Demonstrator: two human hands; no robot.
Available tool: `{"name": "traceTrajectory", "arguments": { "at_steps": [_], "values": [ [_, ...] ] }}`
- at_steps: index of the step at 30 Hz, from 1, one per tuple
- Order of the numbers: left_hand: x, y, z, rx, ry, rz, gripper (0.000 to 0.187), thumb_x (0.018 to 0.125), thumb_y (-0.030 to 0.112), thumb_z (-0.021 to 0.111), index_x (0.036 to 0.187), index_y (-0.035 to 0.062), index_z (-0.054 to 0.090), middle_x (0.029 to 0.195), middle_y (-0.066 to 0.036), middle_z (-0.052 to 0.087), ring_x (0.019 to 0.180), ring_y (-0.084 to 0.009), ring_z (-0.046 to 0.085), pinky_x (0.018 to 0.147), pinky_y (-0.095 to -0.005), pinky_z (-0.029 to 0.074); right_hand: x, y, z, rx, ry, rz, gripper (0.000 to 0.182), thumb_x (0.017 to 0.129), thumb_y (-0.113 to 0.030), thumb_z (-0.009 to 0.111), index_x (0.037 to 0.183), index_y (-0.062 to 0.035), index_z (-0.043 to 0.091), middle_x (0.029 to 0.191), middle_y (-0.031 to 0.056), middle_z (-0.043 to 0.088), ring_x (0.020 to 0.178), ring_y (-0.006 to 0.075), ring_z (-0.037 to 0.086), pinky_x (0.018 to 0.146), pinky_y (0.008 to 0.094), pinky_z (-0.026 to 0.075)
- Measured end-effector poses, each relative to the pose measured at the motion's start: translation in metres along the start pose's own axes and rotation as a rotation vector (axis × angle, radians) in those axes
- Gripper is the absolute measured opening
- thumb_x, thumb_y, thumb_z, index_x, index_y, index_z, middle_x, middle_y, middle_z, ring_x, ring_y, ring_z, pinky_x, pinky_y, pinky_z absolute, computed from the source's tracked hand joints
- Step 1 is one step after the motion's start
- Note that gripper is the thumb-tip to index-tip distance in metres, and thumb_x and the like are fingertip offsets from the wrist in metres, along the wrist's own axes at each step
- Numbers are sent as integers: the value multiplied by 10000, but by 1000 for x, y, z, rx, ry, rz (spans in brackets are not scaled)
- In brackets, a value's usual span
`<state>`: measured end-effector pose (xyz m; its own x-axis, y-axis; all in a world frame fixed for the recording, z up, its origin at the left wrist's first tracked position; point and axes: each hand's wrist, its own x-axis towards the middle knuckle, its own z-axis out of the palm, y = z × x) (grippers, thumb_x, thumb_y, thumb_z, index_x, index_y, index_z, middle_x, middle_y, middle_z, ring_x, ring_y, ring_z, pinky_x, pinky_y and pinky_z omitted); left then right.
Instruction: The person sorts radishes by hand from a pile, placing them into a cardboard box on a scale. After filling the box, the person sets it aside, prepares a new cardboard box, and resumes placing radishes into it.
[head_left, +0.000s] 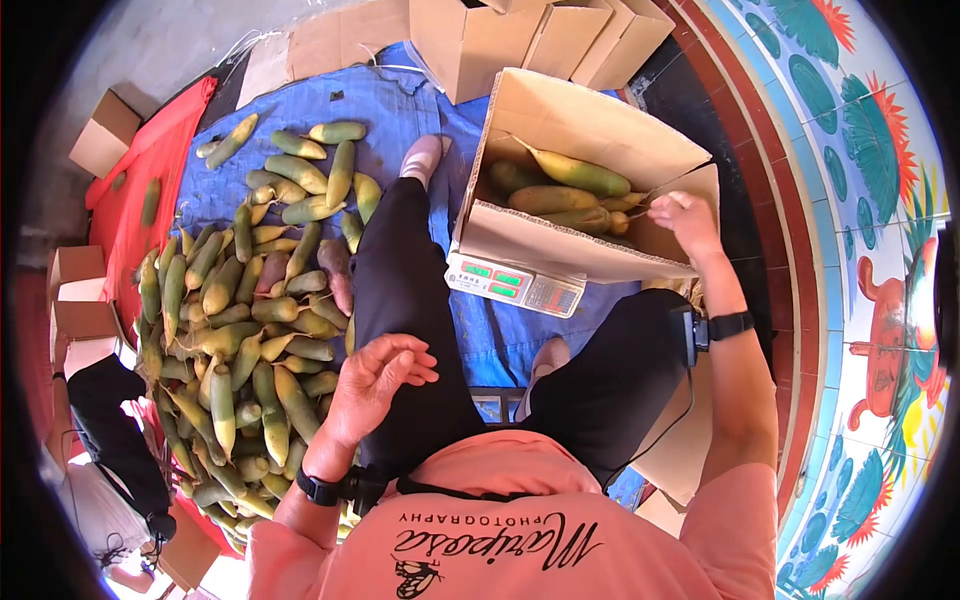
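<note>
My right hand (pixel 686 225) is over the right end of an open cardboard box (pixel 530 240), its fingers loosely bent near the thin root ends of the radishes inside. I cannot see a radish in its grip. Several long green radishes (pixel 575 172) lie in the box, some in shadow. Under the box's near side is a digital scale (pixel 515 284) with lit green displays. My left hand (pixel 385 375) hovers above my left thigh, fingers slightly curled and nothing held. Left of it spreads a large pile of green radishes (pixel 225 300), with a few reddish ones (pixel 337 275).
A blue tarp (pixel 480 345) covers the floor. More cardboard boxes (pixel 540 45) stand at the back, and others line the left side beside a red sheet (pixel 135 215). Another person (pixel 115 430) is at the lower left. A painted tiled wall (pixel 870 250) rises at right.
</note>
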<state>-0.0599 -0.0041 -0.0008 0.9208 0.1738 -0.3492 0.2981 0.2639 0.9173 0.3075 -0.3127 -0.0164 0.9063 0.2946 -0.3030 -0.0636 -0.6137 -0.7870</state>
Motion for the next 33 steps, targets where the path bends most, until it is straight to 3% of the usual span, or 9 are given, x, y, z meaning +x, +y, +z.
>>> {"name": "traceTrajectory", "arguments": {
  "at_steps": [5, 11, 18, 19, 21, 22, 25, 28, 33],
  "values": [
    [-9, -1, -24, 17, 192, 43, 242, 990, 187, 493, 1098, -9, 585, 917, -111, 671, 789, -175, 669, 726, -265, 519, -64, -34, -11, -19, 220, -417, 206, 948, -106, 508, 928, 63, 625, 883, 108, 662, 841, 179, 669, 754, 284, 520],
    [-30, -67, -108, 252, 517, -27, 236, 969, 190, 522, 1049, -10, 616, 856, -80, 670, 741, -144, 643, 701, -263, 505, -156, -14, -1, -368, 344, -580, 119, 928, -39, 513, 851, 28, 574, 781, 90, 567, 714, 167, 555, 690, 284, 460],
    [-75, -205, -178, 383, 587, -404, 230, 907, 231, 556, 994, 34, 636, 864, -33, 667, 728, -117, 629, 627, -246, 467, -183, 28, 24, -669, 338, -658, 72, 840, -1, 582, 905, 15, 609, 985, 155, 610, 918, 305, 579, 852, 364, 459],
    [-80, -238, -191, 437, 629, -435, 282, 850, 265, 598, 985, 26, 665, 868, -122, 684, 745, -212, 658, 709, -315, 515, -183, 31, 24, -668, 338, -636, 82, 833, -14, 594, 910, 6, 614, 1005, 153, 608, 948, 309, 569, 866, 374, 452],
    [-88, -279, -205, 861, 515, -225, 288, 837, 292, 593, 959, 47, 683, 882, -153, 688, 805, -291, 662, 762, -370, 518, -180, 31, 25, -624, 358, -631, 109, 796, -7, 616, 905, -2, 628, 992, 141, 612, 932, 318, 563, 876, 393, 445],
    [-90, -286, -206, 855, 524, -231, 288, 837, 292, 593, 959, 47, 683, 882, -153, 688, 805, -291, 662, 762, -370, 518, -180, 29, 26, -644, 346, -634, 119, 803, -14, 614, 921, -4, 624, 1000, 144, 611, 945, 321, 560, 878, 398, 444],
    [-85, -294, -184, 765, 552, -505, 320, 812, 290, 625, 1049, 77, 661, 1037, -154, 660, 983, -341, 619, 867, -405, 489, -179, 24, 30, -678, 340, -648, 136, 805, -16, 615, 940, -4, 621, 1006, 144, 611, 952, 323, 560, 880, 399, 444],
    [-77, -299, -164, 1115, 399, -608, 587, 732, 245, 715, 1271, 129, 512, 1328, -126, 451, 1245, -326, 439, 1006, -403, 416, -178, 21, 33, -689, 332, -654, 141, 806, -14, 614, 946, -2, 620, 1010, 149, 608, 956, 325, 559, 880, 395, 445],
    [-60, -290, -146, 1281, 129, -694, 519, 746, 200, 704, 1225, 120, 521, 1261, -141, 456, 1189, -321, 476, 960, -417, 454, -176, 19, 35, -731, 321, -639, 142, 799, -5, 614, 941, -2, 621, 1005, 152, 606, 953, 323, 560, 876, 392, 446]
  ]
}}
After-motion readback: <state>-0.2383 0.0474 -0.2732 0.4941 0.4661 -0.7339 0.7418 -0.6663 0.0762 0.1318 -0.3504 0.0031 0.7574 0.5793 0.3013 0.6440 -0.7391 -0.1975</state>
